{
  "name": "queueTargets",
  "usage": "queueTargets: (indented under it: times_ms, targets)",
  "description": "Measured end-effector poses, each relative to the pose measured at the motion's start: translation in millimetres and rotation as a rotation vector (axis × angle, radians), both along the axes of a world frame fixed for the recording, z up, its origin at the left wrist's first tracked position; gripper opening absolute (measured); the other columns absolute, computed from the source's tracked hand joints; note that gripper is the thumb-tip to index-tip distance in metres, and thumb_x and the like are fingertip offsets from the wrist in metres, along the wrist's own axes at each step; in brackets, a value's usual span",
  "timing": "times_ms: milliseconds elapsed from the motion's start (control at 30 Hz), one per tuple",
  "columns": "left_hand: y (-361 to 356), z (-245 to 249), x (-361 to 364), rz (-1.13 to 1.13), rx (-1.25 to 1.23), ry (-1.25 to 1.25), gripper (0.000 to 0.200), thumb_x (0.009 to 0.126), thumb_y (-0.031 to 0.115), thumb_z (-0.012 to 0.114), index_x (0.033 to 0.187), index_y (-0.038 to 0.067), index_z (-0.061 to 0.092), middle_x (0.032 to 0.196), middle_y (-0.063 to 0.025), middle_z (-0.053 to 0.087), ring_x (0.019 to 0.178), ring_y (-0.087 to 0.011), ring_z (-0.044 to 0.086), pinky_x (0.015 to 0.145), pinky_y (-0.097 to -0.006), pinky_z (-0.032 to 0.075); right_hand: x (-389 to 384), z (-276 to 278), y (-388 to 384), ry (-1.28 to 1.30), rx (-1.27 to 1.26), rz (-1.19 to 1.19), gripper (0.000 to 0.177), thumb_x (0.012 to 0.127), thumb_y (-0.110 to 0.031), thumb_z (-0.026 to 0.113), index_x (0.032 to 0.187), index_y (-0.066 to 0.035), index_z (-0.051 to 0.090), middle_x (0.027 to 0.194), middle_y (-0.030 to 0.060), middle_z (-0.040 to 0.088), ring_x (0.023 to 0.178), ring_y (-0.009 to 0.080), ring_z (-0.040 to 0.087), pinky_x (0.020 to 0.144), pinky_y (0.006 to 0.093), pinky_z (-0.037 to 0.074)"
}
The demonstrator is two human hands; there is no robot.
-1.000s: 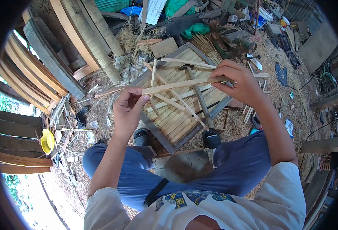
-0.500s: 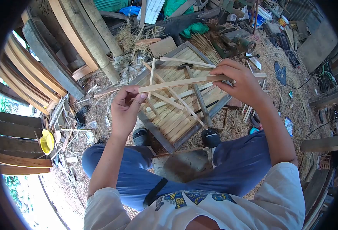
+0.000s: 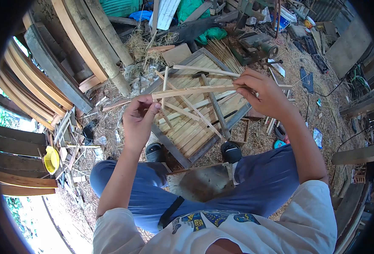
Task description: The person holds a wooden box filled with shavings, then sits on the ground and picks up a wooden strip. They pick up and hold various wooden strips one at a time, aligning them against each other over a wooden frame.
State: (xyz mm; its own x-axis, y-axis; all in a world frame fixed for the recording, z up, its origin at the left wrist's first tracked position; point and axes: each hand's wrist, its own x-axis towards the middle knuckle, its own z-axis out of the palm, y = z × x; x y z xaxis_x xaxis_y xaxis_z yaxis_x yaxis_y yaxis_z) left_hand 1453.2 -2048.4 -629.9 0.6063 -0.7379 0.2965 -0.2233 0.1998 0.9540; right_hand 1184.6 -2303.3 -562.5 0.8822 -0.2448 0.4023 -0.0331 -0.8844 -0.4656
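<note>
A thin pale wooden strip (image 3: pixel 195 90) is held up level between my two hands. My left hand (image 3: pixel 139 120) pinches its left end between thumb and fingers. Farther along, my right hand (image 3: pixel 261 91) grips the strip, whose right end sticks out past the fingers. Below lies a slatted wooden panel (image 3: pixel 187 142) with a grey frame, tilted on the ground. Several loose strips cross on it, along with a hammer (image 3: pixel 215 103) and a thin dark tool (image 3: pixel 230 114).
Curved planks (image 3: pixel 79 38) lean at the left, near a yellow bowl (image 3: pixel 51 160). A metal vise (image 3: pixel 267 51) stands beyond the panel. My feet in dark sandals (image 3: pixel 231 151) flank a board (image 3: pixel 201 184). Wood scraps and shavings cover the ground.
The strip has turned slightly about its length, showing a broader face. My right hand's fingers have shifted a little on it. The view has moved slightly.
</note>
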Motion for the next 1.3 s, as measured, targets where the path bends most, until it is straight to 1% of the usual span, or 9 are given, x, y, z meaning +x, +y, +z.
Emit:
queueTargets:
  times_ms: [100, 267, 367, 467, 767, 867, 967, 1067, 1300]
  targets:
    - [-1, -1, 0, 0.0, 0.005, -0.045, 0.018, 0.099, -0.003, 0.069, 0.117, 0.0, 0.066, 0.107, -0.0062, 0.073, 0.096, -0.0107, 0.068, 0.087, -0.0267, 0.057, -2, 4, 4, 0.04, 0.021, -0.008, 0.014, 0.098, -0.011, 0.067, 0.108, -0.002, 0.067, 0.101, 0.0126, 0.065, 0.088, 0.0341, 0.068, 0.074, 0.0435, 0.054]
    - [-3, 2, -5, 0.036, -0.002, 0.002, 0.019, 0.099, -0.003, 0.07, 0.118, -0.001, 0.066, 0.108, -0.0063, 0.073, 0.099, -0.011, 0.068, 0.09, -0.0272, 0.057, -6, 7, 8, 0.067, 0.024, -0.014, 0.015, 0.101, -0.016, 0.066, 0.108, -0.003, 0.068, 0.1, 0.012, 0.064, 0.08, 0.0324, 0.067, 0.07, 0.0422, 0.054]
    - [-2, -4, -1, 0.029, 0.007, -0.046, 0.022, 0.098, -0.002, 0.071, 0.12, 0.0, 0.066, 0.108, -0.006, 0.073, 0.1, -0.0111, 0.068, 0.091, -0.0274, 0.057, -9, 5, 7, 0.042, -0.016, 0.037, 0.015, 0.099, -0.015, 0.068, 0.107, -0.003, 0.069, 0.099, 0.0113, 0.064, 0.081, 0.0304, 0.069, 0.07, 0.0405, 0.055]
    - [-3, -8, 2, 0.026, 0.005, -0.098, 0.026, 0.097, -0.001, 0.074, 0.121, 0.001, 0.066, 0.107, -0.0057, 0.072, 0.098, -0.0111, 0.069, 0.09, -0.0272, 0.057, -13, 10, 13, 0.125, 0.122, 0.019, 0.014, 0.096, -0.011, 0.071, 0.107, -0.002, 0.069, 0.099, 0.0101, 0.064, 0.086, 0.0284, 0.07, 0.072, 0.0397, 0.057]
    - [-5, -1, -1, 0.04, 0.061, -0.067, 0.025, 0.096, 0.001, 0.075, 0.12, 0.001, 0.068, 0.107, -0.0057, 0.071, 0.099, -0.0118, 0.07, 0.09, -0.0277, 0.057, -21, 5, 13, 0.055, 0.134, 0.033, 0.014, 0.091, -0.006, 0.075, 0.101, -0.001, 0.065, 0.1, 0.011, 0.063, 0.093, 0.0297, 0.07, 0.08, 0.0399, 0.057]
    - [-6, 1, -2, 0.048, 0.068, -0.084, 0.025, 0.096, 0.001, 0.075, 0.12, 0.001, 0.068, 0.107, -0.0061, 0.071, 0.099, -0.0121, 0.07, 0.09, -0.0282, 0.057, -23, 7, 14, 0.134, 0.094, -0.042, 0.014, 0.093, -0.005, 0.074, 0.102, 0.0, 0.065, 0.099, 0.0121, 0.062, 0.093, 0.0297, 0.072, 0.08, 0.0388, 0.058]
    - [-6, 1, -2, 0.056, 0.065, -0.111, 0.025, 0.096, 0.002, 0.076, 0.12, 0.001, 0.068, 0.107, -0.0067, 0.071, 0.099, -0.0125, 0.07, 0.09, -0.0285, 0.058, -19, -8, 9, 0.06, 0.244, -0.05, 0.011, 0.096, -0.005, 0.072, 0.101, 0.001, 0.065, 0.098, 0.0118, 0.062, 0.092, 0.0282, 0.073, 0.078, 0.0367, 0.058]
    - [-4, 6, -2, 0.068, 0.098, -0.16, 0.026, 0.096, 0.003, 0.076, 0.12, 0.001, 0.068, 0.106, -0.0067, 0.071, 0.097, -0.0126, 0.07, 0.09, -0.0286, 0.058, -13, -14, 4, -0.023, 0.259, -0.027, 0.009, 0.098, -0.005, 0.07, 0.101, 0.001, 0.065, 0.098, 0.0113, 0.063, 0.089, 0.0262, 0.074, 0.076, 0.035, 0.059]
    - [-3, 9, -1, 0.076, 0.11, -0.167, 0.026, 0.095, 0.004, 0.078, 0.12, 0.001, 0.068, 0.105, -0.0068, 0.071, 0.095, -0.0125, 0.07, 0.09, -0.0285, 0.057, 6, -24, -3, 0.042, 0.252, -0.104, 0.015, 0.1, -0.01, 0.069, 0.108, 0.002, 0.068, 0.101, 0.0131, 0.065, 0.091, 0.0287, 0.071, 0.08, 0.0381, 0.057]
